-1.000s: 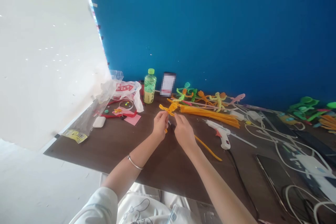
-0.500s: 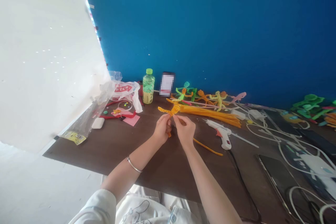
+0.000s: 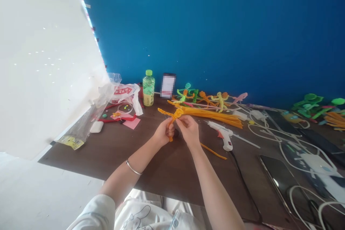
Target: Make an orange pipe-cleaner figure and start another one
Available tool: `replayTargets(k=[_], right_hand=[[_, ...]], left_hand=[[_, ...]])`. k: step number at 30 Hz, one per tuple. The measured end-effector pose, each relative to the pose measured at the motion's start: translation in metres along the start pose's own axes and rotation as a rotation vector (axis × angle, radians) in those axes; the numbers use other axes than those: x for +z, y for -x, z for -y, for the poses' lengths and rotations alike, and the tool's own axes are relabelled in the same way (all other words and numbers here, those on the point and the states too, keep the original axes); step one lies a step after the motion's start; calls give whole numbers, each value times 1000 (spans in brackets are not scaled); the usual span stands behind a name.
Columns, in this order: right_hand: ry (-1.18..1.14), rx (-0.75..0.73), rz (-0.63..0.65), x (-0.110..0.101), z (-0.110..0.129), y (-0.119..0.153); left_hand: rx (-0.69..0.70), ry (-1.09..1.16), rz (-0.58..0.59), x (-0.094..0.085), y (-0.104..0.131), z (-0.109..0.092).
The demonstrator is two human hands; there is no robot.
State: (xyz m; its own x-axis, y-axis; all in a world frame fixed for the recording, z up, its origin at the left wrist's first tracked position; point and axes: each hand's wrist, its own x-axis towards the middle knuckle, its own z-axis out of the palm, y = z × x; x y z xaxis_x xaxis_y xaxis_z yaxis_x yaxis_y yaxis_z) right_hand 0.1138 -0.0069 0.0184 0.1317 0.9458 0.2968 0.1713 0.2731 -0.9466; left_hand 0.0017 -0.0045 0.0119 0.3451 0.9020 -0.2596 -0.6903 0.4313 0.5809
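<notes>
Orange pipe-cleaner figure (image 3: 177, 114) is over the brown table (image 3: 113, 145) in front of us, and our left hand (image 3: 162, 133) has its fingers closed around the lower part. Our right hand (image 3: 191, 130) is up at its right side, thumb and fingertips bunched close, but honestly we can't tell if they're pinching it. A glue gun (image 3: 225, 134) lies off to the right.

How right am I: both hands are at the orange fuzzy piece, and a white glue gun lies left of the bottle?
Not quite: the head view shows the white glue gun lying right of the bottle, not left. The left hand and right hand are indeed at the orange fuzzy piece.
</notes>
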Motion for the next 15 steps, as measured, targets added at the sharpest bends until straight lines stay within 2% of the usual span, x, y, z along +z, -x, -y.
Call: replayTargets(k=[8, 15], right_hand=[[-118, 57, -187, -1, -10, 0], [-195, 76, -244, 2, -7, 2]], left_hand=[[292, -278, -9, 2, 2, 4], [759, -793, -166, -7, -4, 13]])
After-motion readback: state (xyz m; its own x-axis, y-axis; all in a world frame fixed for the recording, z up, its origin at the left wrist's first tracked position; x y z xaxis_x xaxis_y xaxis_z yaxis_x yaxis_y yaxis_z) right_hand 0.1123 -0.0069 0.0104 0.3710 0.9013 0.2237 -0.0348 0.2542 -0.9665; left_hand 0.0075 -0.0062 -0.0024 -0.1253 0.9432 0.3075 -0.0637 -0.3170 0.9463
